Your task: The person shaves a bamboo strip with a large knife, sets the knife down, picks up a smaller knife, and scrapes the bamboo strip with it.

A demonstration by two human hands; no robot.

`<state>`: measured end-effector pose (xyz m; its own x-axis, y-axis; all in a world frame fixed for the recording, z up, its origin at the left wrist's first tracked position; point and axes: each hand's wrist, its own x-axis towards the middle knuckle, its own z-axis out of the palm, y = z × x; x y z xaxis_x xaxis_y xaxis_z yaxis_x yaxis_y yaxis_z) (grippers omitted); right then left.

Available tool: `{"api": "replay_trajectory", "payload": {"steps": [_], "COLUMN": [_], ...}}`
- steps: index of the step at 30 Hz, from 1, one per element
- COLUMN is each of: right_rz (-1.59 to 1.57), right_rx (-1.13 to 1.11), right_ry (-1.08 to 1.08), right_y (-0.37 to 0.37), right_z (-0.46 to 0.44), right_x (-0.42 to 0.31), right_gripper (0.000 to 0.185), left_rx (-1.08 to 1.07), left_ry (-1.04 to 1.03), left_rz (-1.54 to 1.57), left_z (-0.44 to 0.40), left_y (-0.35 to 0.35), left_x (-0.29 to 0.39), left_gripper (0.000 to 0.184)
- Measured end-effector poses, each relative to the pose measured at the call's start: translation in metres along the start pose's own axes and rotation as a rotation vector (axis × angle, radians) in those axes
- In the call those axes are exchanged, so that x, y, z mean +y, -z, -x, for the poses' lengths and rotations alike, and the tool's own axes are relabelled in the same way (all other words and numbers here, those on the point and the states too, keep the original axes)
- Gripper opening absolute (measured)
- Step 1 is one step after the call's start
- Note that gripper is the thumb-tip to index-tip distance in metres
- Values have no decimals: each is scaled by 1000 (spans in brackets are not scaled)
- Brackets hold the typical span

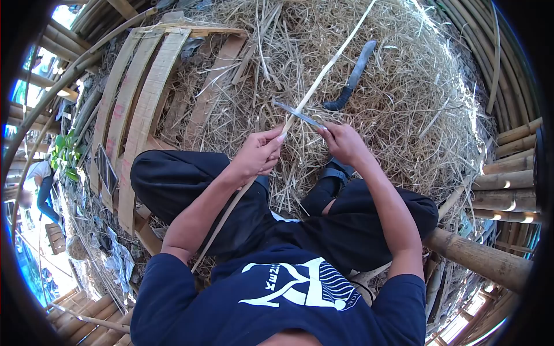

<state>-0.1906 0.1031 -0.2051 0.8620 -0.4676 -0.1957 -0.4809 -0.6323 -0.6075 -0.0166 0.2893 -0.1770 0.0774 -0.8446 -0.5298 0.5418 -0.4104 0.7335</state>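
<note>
A long pale bamboo strip runs from the top of the view down past my left knee. My left hand is closed around it in front of my lap. My right hand grips a knife by its handle, which the fingers mostly hide. The knife's narrow blade lies across the strip just beyond my left hand, touching or nearly touching it. Further ahead, a machete with a dark wrapped handle rests on the shavings.
Curly bamboo shavings cover the ground around my feet. At the left lies a wooden slatted pallet. A thick bamboo pole stands out by my right knee, and stacked bamboo lines the right side. Another person is at far left.
</note>
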Motion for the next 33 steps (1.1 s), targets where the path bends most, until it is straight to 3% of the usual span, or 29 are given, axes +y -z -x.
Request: {"api": "replay_trajectory", "payload": {"steps": [5, 9, 15, 16, 17, 18, 19, 21, 23, 25, 27, 33], "right_rz": [156, 303, 330, 254, 306, 265, 230, 130, 79, -75, 71, 63], "right_rx": [139, 243, 299, 359, 497, 468, 510, 543, 556, 297, 109, 29], "right_ry": [72, -149, -233, -448, -311, -654, -709, -660, -403, -302, -220, -1], "right_y": [7, 26, 41, 35, 40, 66, 86, 92, 68, 62, 46, -5], "right_z": [-14, -25, -18, -27, -23, -15, -4, -3, -16, -10, -8, 6], "right_x": [23, 60, 69, 106, 162, 163, 128, 79, 65, 10, -12, -23], "right_gripper": [35, 34, 36, 35, 46, 53, 55, 51, 48, 44, 44, 43], "left_rx": [5, 10, -13, -10, -10, -14, 11, 37, 1, 20, 88, 175], "left_ry": [26, 7, 20, 17, 4, -14, 6, 23, -26, -42, 4, -175], "left_rz": [-33, -52, 12, 6, -10, -32, -43, -34, -53, -65, -157, -314], "left_z": [-3, -1, 8, 17, 23, 25, 29, 25, 11, 5, 1, -4], "left_y": [0, -2, -6, -8, -8, 0, 12, 17, 9, 2, 5, 7], "left_x": [-8, -1, 2, -1, 0, 5, 7, 8, 8, 3, 0, -15], "left_gripper": [42, 44, 42, 41, 41, 41, 41, 41, 39, 37, 34, 22]}}
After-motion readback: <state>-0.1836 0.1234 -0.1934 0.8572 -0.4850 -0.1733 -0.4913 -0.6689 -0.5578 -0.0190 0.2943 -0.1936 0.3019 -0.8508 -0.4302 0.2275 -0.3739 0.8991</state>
